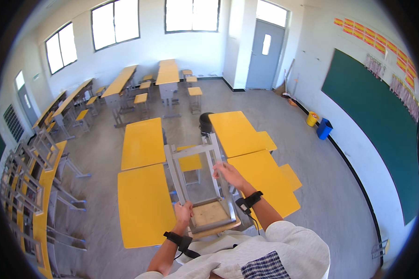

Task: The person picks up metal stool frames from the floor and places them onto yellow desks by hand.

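Note:
In front of my body a metal-framed stool point(211, 213) is held tipped over, its legs pointing away from me and its wooden underside facing me. My left hand point(184, 211) grips the frame low on the left, close to the seat. Higher up, my right hand point(228, 174) is closed around a leg on the right side. Black straps with small devices and cables circle both wrists. Beyond the held stool, another stool with a yellow seat point(189, 163) stands on the floor between the desk rows.
Yellow desks flank me, a left desk point(145, 205) and a right desk point(265, 181). A black bucket point(205, 123) stands ahead. Upturned stools point(28, 181) sit on desks at far left. Along the right wall are a yellow bucket point(312, 119), a blue bin point(324, 128) and a chalkboard point(370, 129).

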Demonstrator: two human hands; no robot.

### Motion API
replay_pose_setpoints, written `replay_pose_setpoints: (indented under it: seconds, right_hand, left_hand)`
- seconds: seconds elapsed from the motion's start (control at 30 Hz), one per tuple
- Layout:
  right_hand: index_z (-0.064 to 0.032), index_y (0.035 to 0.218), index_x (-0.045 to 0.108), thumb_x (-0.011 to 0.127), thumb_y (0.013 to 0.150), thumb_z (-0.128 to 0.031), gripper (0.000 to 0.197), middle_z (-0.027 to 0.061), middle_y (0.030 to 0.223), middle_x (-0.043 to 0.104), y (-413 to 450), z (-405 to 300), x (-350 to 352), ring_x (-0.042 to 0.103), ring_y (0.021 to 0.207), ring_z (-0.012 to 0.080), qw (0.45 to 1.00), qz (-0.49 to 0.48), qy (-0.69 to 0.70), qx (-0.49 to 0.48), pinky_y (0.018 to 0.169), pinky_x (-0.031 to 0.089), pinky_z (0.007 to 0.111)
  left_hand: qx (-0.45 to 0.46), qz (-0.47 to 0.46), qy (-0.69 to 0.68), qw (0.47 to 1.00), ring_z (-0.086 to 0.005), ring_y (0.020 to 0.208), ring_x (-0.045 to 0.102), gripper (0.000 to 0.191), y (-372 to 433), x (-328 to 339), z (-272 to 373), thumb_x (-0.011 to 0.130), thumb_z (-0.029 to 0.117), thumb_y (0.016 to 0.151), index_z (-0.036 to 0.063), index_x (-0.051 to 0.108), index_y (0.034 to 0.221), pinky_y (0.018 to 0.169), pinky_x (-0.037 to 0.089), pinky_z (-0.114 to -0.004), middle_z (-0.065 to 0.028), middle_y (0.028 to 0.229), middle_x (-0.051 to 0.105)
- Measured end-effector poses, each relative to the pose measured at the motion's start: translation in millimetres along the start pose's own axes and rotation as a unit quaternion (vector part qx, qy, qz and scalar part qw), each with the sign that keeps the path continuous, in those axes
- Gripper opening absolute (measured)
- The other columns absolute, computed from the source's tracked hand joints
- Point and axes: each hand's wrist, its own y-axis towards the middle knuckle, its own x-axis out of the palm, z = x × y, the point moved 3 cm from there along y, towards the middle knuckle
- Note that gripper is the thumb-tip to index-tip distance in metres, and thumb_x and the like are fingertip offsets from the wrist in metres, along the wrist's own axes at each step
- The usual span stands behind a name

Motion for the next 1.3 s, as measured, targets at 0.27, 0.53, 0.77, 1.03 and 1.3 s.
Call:
replay_pose_setpoints:
  seconds: [0.27,0.53,0.77,1.03,1.3]
  right_hand:
    - [-0.004,0.132,0.052,0.066,0.087,-0.018,0.049,0.0107,0.127,0.06,-122,187,-61,0.057,0.118,0.0229,0.969,-0.231,-0.077,0.032,0.098,0.044,0.035]
    - [-0.0055,0.119,0.062,0.074,0.083,-0.021,0.041,0.0117,0.109,0.067,-147,167,-41,0.062,0.102,0.0203,0.982,-0.144,0.043,0.114,0.09,0.048,0.033]
    - [0.0058,0.081,0.062,0.06,0.092,-0.043,0.051,0.0173,0.065,0.062,-82,137,-23,0.064,0.067,0.0212,0.974,0.122,-0.039,0.186,0.064,0.048,0.037]
    - [0.0076,0.071,0.06,0.047,0.094,-0.061,0.073,0.0161,0.061,0.058,-55,259,12,0.057,0.058,0.0243,0.938,0.15,-0.074,0.303,0.06,0.043,0.04]
    - [0.0047,0.089,0.068,0.055,0.092,-0.053,0.059,0.0147,0.078,0.069,-41,408,71,0.065,0.072,0.0197,0.916,0.0,-0.078,0.395,0.067,0.048,0.035]
  left_hand:
    - [-0.073,-0.083,0.039,0.993,-0.0196,0.034,0.045,0.02,9,39,41,0.05,0.01,0.074,0.004,0.048,0.055,0.037,0.036,-0.032,-0.0077,0.044,0.045]
    - [-0.232,-0.028,0.012,0.972,-0.0165,0.042,0.039,0.023,40,60,47,0.05,0.017,0.078,0.0087,0.043,0.058,0.044,0.036,-0.03,-0.0034,0.051,0.04]
    - [-0.33,-0.148,-0.125,0.924,-0.0182,0.085,0.066,0.058,53,35,40,0.048,0.054,0.096,-0.0006,0.063,0.106,0.072,0.054,-0.032,-0.0092,0.095,0.07]
    - [-0.243,-0.026,-0.178,0.953,-0.0177,0.108,0.061,0.058,-6,17,-129,0.033,0.051,0.102,0.0069,0.049,0.135,0.091,0.051,-0.033,-0.0056,0.123,0.062]
    - [-0.34,0.233,-0.004,0.911,-0.0205,0.101,0.062,0.078,24,-63,-349,0.043,0.068,0.091,-0.0004,0.058,0.126,0.085,0.05,-0.033,-0.0095,0.117,0.063]
